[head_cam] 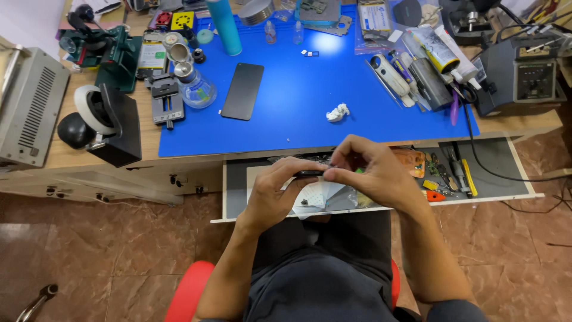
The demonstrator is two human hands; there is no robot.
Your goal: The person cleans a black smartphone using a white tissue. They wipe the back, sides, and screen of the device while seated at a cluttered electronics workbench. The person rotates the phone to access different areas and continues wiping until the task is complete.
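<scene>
Both hands pinch one small dark part (309, 173) between them, low centre of the frame. Our left hand (275, 194) curls its fingers under it; our right hand (370, 171) closes thumb and forefinger on its right end. Grip is narrow and tight on both sides. What the part is, we cannot tell; it is slim, black, mostly hidden by fingers.

Surface: a wooden bench (95, 156) across the upper half, covered at centre by a smooth blue mat (286, 113). Below it an open drawer (506, 173), pale rim, grey inside, runs centre to right. Floor (89, 250) is glossy brown marbled tile. A red seat (189, 290) shows bottom centre under our dark-trousered lap.

On the mat: a flat black phone (242, 90) left of centre, matte, rectangular; a crumpled white wad (337, 112) at centre; a teal cylinder (225, 25) at top. A clear round bottle (195, 89) sits at the mat's left edge. A grey vented metal box (30, 107) at far left. Tubes and tools (417, 71) heaped upper right, beside a black station (524, 77).

The part is held over the drawer, just above white folded paper (319, 195) lying in it, well apart from the phone.
</scene>
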